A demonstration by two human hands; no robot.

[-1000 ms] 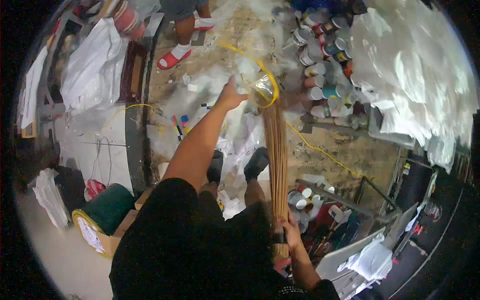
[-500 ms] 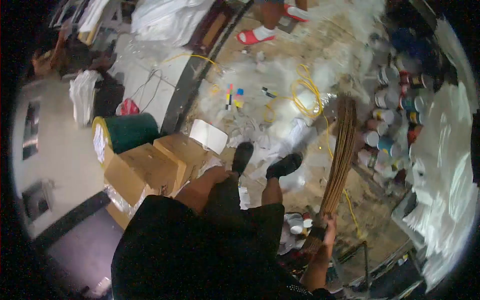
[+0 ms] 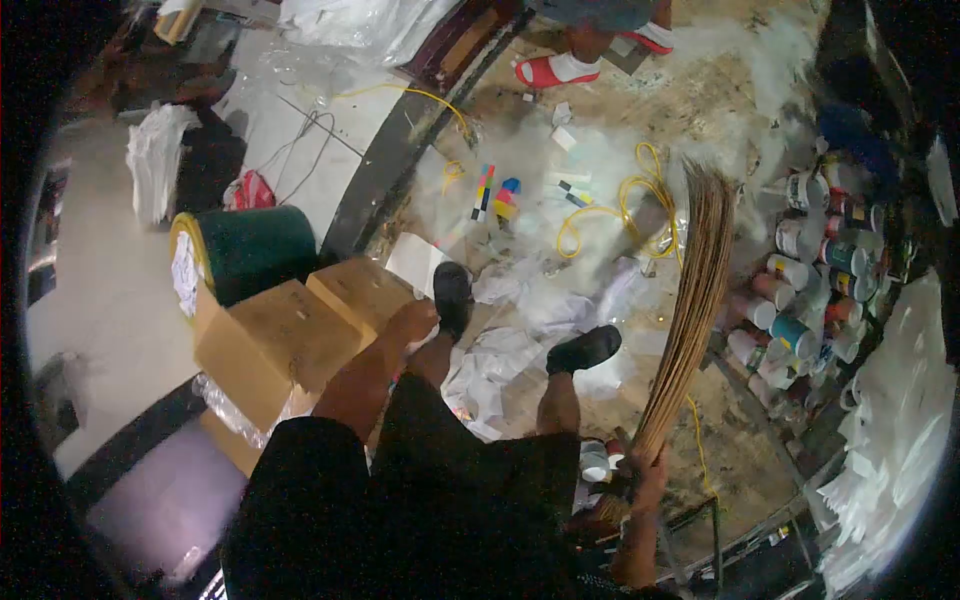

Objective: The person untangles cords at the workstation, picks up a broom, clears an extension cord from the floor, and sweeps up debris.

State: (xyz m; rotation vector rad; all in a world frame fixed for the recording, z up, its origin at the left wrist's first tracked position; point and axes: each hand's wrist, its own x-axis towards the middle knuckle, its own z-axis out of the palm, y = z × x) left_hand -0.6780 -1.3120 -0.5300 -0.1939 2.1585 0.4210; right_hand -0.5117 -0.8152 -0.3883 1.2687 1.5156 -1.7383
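My right hand (image 3: 648, 482) is wrapped round the bound lower end of a stick broom (image 3: 692, 310), whose bristles point up and away over the floor. My left hand (image 3: 412, 325) is beside my leg, over the edge of an open cardboard box (image 3: 285, 335); its fingers are blurred and something small and white shows at them. A yellow cable (image 3: 640, 205) lies coiled between the broom and my feet. White crumpled sheets (image 3: 490, 365) lie around my dark shoes.
A person in red slippers (image 3: 560, 70) stands at the top. Paint tubs (image 3: 795, 335) crowd the right side, near white plastic sheeting (image 3: 890, 450). A green barrel (image 3: 255, 250) lies at the left behind the boxes. Colored strips (image 3: 483, 193) lie on the floor.
The yellow cable has left my left hand and lies on the floor. My left hand has come back toward my leg. The broom has swung right, still in my right hand.
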